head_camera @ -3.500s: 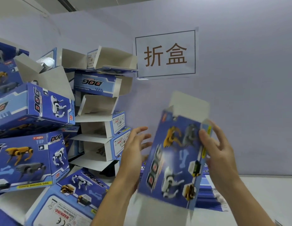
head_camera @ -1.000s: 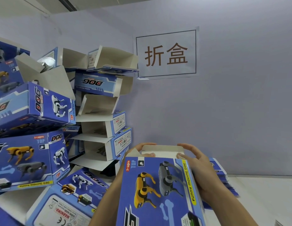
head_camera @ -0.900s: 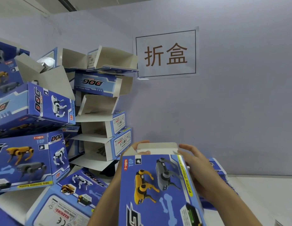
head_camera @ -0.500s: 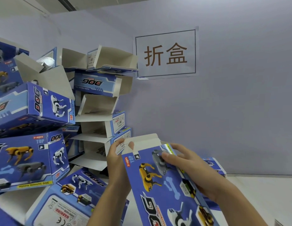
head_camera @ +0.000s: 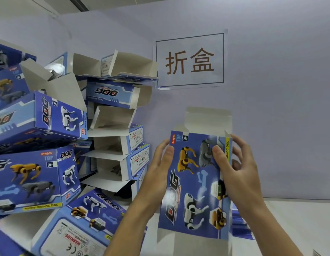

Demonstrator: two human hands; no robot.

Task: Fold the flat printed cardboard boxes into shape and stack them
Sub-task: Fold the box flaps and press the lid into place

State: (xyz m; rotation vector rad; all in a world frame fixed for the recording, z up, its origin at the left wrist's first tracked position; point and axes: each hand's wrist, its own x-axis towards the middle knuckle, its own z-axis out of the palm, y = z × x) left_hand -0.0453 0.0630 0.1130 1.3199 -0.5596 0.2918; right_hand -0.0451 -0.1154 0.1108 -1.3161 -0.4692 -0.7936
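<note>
I see the blue printed dog-toy box held upright in the air in front of the wall, its printed face toward me, with its plain top flap standing up and a plain bottom flap hanging below. The left hand grips its left edge, thumb pressed on the printed face near the top corner and fingers curled behind. The right hand grips the right edge, thumb on the grey dog picture, fingers wrapped around the back. Just behind the box's lower right corner I can make out a pile of flat blue box blanks on the white table. To the left leans a tall jumbled stack of folded boxes, several with open flaps. On the wall above hangs a paper sign bearing 2 brown characters.
</note>
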